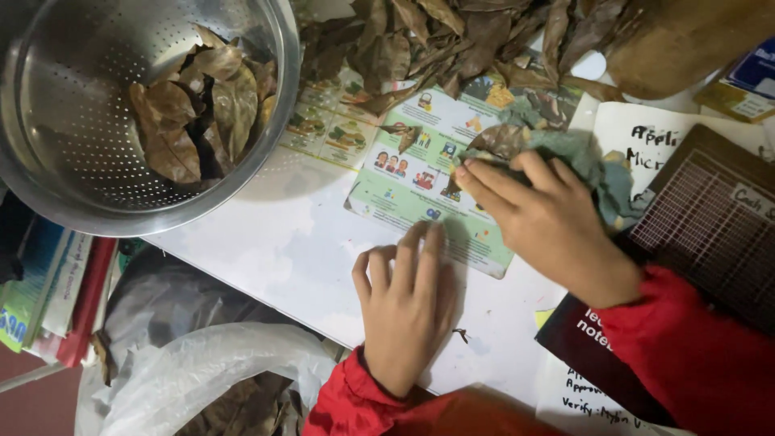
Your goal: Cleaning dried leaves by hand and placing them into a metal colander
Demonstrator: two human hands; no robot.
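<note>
Your left hand point(406, 303) lies flat on the white table point(282, 250), palm down and fingers stretched together; it grasps nothing, and its fingertips touch the lower edge of a colourful illustrated sheet point(404, 173). Your right hand point(542, 220) is bent over a grey-green cloth point(577, 157) and presses it onto a brown dry leaf point(499, 139) that lies on the right part of the sheet. The fingers are curved over the cloth, not closed into a fist, and the leaf shows just above the fingertips. Both your sleeves are red.

Behind the sheet, along the far edge of the table, there is a pile of dry leaves point(452, 36). At the upper left stands a metal colander point(81, 105) with some more brown leaves inside it, well apart from your hands. To the right of your right hand lies a dark gridded board point(710, 226), and under your right forearm a dark notebook point(589, 335). Below the table edge, at the left, you can see a clear plastic bag point(202, 371) with leaves in it.
</note>
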